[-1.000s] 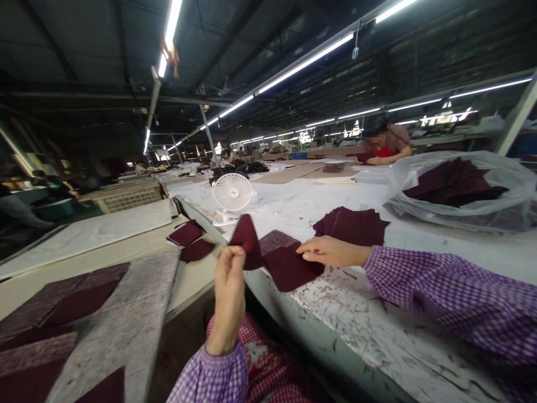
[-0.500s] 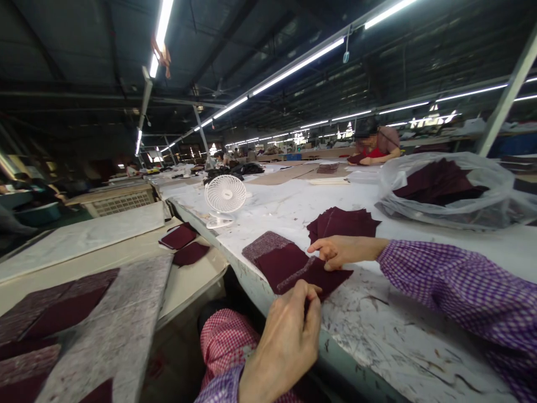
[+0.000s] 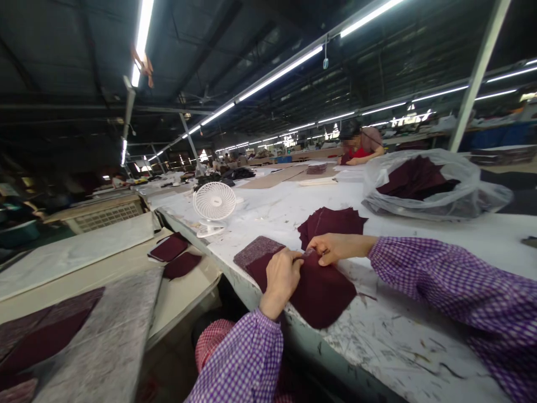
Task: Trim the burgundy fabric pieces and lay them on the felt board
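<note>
A dark maroon fabric piece (image 3: 323, 294) lies flat at the near edge of the white worktable (image 3: 403, 341), on top of other maroon pieces (image 3: 258, 252). My left hand (image 3: 283, 277) rests on its upper left part, fingers curled and pinching the cloth. My right hand (image 3: 331, 249) pinches the same piece at its top edge, thumb and fingers pressed together. Both sleeves are purple checked. A fanned stack of maroon pieces (image 3: 331, 221) lies just beyond my right hand.
A small white desk fan (image 3: 215, 204) stands at the table's left edge. A clear plastic bag of maroon pieces (image 3: 423, 184) sits at the far right. More maroon pieces (image 3: 172, 249) lie on the lower side table at left. A person in red works at the far end (image 3: 361, 145).
My left hand came down from holding a piece in the air, then moved up onto the table beside my right hand. A maroon piece now lies flat under both hands.
</note>
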Demonstrator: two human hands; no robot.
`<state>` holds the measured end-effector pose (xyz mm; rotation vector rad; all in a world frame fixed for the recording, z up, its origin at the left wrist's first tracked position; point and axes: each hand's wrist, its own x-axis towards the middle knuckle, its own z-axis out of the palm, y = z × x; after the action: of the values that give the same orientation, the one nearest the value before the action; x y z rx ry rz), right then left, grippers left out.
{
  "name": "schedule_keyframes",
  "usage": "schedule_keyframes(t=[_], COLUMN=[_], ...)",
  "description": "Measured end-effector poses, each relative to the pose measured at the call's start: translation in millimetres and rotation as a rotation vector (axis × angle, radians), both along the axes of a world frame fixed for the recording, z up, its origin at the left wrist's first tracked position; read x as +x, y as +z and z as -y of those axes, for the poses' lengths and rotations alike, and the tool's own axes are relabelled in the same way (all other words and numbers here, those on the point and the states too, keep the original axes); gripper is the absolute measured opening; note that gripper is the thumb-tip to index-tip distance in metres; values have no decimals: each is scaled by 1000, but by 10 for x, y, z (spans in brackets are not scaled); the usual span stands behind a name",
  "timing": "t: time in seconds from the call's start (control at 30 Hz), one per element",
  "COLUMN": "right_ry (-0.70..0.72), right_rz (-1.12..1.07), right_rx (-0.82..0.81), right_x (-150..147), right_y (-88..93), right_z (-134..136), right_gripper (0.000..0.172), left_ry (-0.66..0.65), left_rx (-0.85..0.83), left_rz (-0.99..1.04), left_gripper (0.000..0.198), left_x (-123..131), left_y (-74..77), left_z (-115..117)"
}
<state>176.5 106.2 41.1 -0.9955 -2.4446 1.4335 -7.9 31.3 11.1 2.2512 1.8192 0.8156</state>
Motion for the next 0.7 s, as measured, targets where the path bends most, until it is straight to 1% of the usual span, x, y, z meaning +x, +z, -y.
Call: schedule_keyframes(t=[0.07, 0.13, 0.2, 0.23, 0.33, 0.43, 0.7], right_ry=[3, -1, 24, 52, 133, 166, 195], right_rz=[90, 150, 156, 147, 96, 85, 150], right_rx=[89, 294, 531, 632, 843, 935, 1011], right_x=[49, 89, 104, 100, 62, 14, -10], right_y=[2, -2, -20, -32, -65, -77, -122], right_z=[-49, -104, -147, -159, -158, -134, -141], right_gripper=[43, 35, 25, 23, 22, 22, 14], left_ry=[-44, -81, -93, -93, -94, -101, -122], left_rx=[19, 32, 31, 28, 16, 15, 46], left_rz=[-116, -210, -263, -279, -312, -335, -326], left_gripper=[20, 20, 21, 21, 22, 23, 24], left_x=[32, 39, 36, 34, 32, 32, 24], left_y=[9, 8, 1, -3, 0, 13, -12], left_z=[-24, -41, -53, -56, -51, -37, -40])
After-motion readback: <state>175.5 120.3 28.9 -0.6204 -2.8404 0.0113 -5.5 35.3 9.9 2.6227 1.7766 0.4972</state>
